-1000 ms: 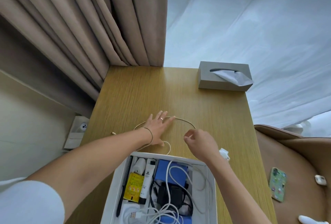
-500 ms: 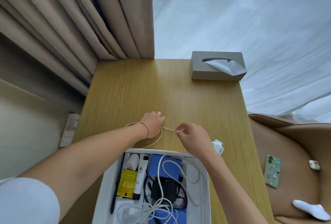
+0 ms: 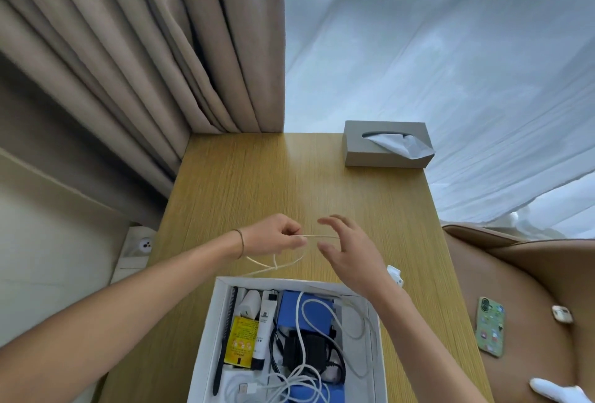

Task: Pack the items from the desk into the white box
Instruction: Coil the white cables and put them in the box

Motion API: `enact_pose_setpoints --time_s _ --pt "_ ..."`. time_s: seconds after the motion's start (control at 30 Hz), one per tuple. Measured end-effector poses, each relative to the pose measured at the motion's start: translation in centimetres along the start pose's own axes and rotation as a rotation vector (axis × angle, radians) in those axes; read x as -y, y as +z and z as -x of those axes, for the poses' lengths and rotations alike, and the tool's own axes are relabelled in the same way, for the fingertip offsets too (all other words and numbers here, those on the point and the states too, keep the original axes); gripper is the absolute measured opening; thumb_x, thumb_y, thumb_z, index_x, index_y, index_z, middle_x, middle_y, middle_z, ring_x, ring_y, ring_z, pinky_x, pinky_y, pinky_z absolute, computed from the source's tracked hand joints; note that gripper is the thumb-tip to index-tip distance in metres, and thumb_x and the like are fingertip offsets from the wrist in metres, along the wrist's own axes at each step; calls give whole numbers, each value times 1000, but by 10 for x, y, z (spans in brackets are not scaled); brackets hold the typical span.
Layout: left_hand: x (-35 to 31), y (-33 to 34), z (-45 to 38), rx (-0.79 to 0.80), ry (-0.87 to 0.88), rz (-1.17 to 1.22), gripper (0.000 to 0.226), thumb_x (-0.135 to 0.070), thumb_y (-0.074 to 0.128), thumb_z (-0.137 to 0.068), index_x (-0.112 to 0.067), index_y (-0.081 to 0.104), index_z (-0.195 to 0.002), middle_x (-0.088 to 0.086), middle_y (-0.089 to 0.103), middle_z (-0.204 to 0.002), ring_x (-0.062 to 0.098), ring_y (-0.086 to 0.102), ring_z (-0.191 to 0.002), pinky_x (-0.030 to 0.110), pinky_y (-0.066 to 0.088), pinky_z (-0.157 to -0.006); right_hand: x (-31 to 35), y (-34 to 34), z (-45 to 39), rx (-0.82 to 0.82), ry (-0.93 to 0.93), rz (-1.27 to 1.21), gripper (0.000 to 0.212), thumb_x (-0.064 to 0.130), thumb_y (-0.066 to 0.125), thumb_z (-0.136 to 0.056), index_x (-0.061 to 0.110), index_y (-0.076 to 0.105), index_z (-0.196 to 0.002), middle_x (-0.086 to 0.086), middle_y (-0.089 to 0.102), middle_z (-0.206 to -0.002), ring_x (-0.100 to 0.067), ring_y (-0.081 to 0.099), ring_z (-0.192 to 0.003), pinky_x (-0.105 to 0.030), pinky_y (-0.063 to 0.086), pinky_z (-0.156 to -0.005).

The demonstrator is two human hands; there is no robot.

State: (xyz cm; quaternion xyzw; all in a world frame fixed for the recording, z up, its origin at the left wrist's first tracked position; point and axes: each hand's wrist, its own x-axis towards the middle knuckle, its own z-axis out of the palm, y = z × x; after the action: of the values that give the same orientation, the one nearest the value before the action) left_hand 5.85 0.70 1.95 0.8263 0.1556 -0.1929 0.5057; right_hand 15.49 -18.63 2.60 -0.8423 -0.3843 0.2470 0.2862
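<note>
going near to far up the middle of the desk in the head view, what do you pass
white box → thin cable → left hand pinching the thin cable, with the right hand open beside it → bare desk → tissue box → curtain

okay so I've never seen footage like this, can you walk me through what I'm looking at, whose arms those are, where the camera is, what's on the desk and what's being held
There is no machine here. The camera sits on a person's head and looks forward and down, so the two bare arms reaching in from the bottom are that person's own.

The surface is a wooden desk. At its far right corner stands a grey tissue box. Close to the person is a white box, already holding cables, a tube, a yellow packet and blue things.

The left hand pinches a thin pale cable whose loops trail onto the desk. The right hand is open beside it, fingers spread, gripping nothing. A small white plug peeks out behind the right wrist.

To the right, off the desk, a phone lies on a tan chair.
</note>
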Motion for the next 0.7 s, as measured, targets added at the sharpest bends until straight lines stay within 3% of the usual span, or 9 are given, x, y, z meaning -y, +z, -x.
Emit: enact_pose_setpoints --time_s 0.07,0.17,0.23,0.37,0.43,0.57,0.63,0.7 --pt "-14 -2 20 -41 95 62 36 -39 54 -98 -21 53 -67 -7 44 -60 7 42 -53 18 41 -55 12 -3 2 82 -46 -20 52 45 51 -101 35 40 -151 10 39 -158 -14 38 -143 -42 36 -116" --pt "-32 -5 45 -148 219 127 36 -40 53 -96 -24 55 -64 -4 47 -63 13 45 -57 30 41 -60 29 -6 6 134 -67 -224 46 46 45 -104 33 45 -148 9 53 -148 -9 47 -136 -39 40 -114" --pt "-42 -8 60 -288 264 170 34 -40 57 -93 -28 61 -61 -9 54 -71 8 50 -63 29 41 -68 41 -9 10 141 -67 -401 39 45 42 -106 32 53 -142 11 61 -139 -2 53 -129 -32 43 -109" --pt "-64 -14 84 -487 358 394 31 -28 63 -90 -18 71 -61 -3 71 -103 9 64 -104 27 40 -92 65 -14 16 105 -105 -616 37 41 38 -107 33 59 -136 18 65 -131 9 54 -123 -15 40 -99" --pt "-75 -15 93 -510 418 532 34 -21 59 -93 -10 66 -62 5 73 -115 16 65 -112 33 42 -98 78 -12 18 92 -148 -698 38 36 38 -108 29 54 -142 22 61 -134 12 52 -125 -7 39 -97" --pt "-97 -15 104 -470 489 1019 35 -24 49 -99 -5 55 -70 28 70 -112 31 67 -98 39 54 -88 100 -1 21 34 -200 -822 34 24 37 -108 18 62 -130 9 68 -128 2 59 -122 -9 44 -98" --pt "-103 -14 108 -461 495 1216 35 -27 40 -102 -9 50 -74 29 69 -103 35 66 -102 42 54 -92 111 4 25 26 -178 -885 30 26 39 -106 24 66 -118 15 75 -112 2 64 -113 -11 47 -95" --pt "-106 -13 110 -507 507 1321 37 -27 35 -106 -9 47 -76 23 67 -93 39 67 -99 49 51 -98 119 11 29 25 -164 -894 31 28 40 -106 23 71 -106 10 79 -96 -5 71 -100 -13 49 -88"
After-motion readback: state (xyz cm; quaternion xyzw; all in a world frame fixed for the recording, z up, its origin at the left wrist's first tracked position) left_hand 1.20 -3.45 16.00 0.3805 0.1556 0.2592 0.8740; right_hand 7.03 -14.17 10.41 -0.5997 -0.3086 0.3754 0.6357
